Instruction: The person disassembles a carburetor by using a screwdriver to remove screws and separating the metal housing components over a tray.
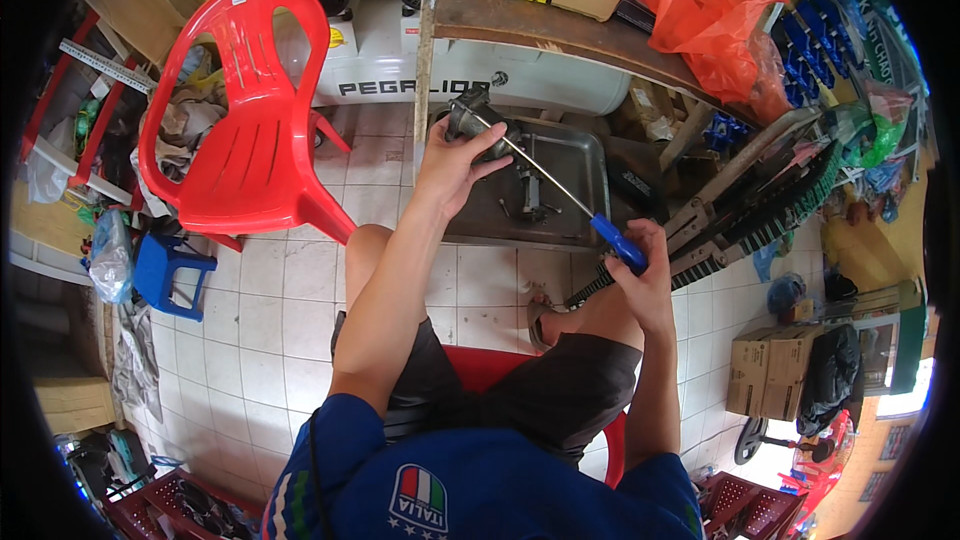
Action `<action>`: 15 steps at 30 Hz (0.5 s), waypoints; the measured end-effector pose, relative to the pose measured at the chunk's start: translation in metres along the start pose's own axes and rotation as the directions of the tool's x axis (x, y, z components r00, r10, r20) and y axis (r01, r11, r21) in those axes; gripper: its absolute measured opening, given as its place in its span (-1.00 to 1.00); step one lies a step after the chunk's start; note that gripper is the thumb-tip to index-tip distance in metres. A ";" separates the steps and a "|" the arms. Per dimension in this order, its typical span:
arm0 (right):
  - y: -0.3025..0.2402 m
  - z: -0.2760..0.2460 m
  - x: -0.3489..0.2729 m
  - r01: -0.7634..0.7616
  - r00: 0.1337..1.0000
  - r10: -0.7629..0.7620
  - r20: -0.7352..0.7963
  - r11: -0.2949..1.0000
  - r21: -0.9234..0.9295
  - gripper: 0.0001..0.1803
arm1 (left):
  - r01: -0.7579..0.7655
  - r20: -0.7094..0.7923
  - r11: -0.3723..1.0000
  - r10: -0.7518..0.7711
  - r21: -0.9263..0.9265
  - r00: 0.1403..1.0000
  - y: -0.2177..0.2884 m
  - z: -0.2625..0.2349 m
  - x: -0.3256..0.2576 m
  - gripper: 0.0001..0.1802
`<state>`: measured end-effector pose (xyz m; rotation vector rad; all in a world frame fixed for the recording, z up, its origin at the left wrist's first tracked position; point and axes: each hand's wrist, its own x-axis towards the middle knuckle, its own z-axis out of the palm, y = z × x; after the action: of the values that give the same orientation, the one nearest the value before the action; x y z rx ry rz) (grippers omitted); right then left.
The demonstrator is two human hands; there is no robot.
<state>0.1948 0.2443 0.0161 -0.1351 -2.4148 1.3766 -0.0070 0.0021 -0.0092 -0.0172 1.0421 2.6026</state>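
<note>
Blue jersey cloth (500, 485) fills six o'clock; toward twelve, the left hand (455, 165) grips a dark metal housing (463, 124) above a metal tray (580, 165). Near four, the right hand (646, 275) clasps a screwdriver (606, 231), its long axis slanting toward half past ten. Work seems underway: loose pieces (530, 202) lie below; what remains is unclear.

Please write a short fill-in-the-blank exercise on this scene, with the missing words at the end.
1. The left hand holds a metal part, and the right hand grips a screwdriver by its ____ handle.
2. Of the tray and the chair, the one with other parts lying in it is the ____.
3. The chair is coloured ____.

Missing words: blue; tray; red.
</note>
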 end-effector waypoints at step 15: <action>-0.021 -0.002 -0.005 -0.237 0.971 0.219 0.098 0.941 0.240 -0.63 | -0.021 -0.074 1.000 0.021 0.005 0.997 0.005 0.000 -0.004 -0.55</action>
<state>0.2021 0.2333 0.0338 -0.3153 -2.3116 1.8058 -0.0051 -0.0025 -0.0052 -0.1030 1.0782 2.6367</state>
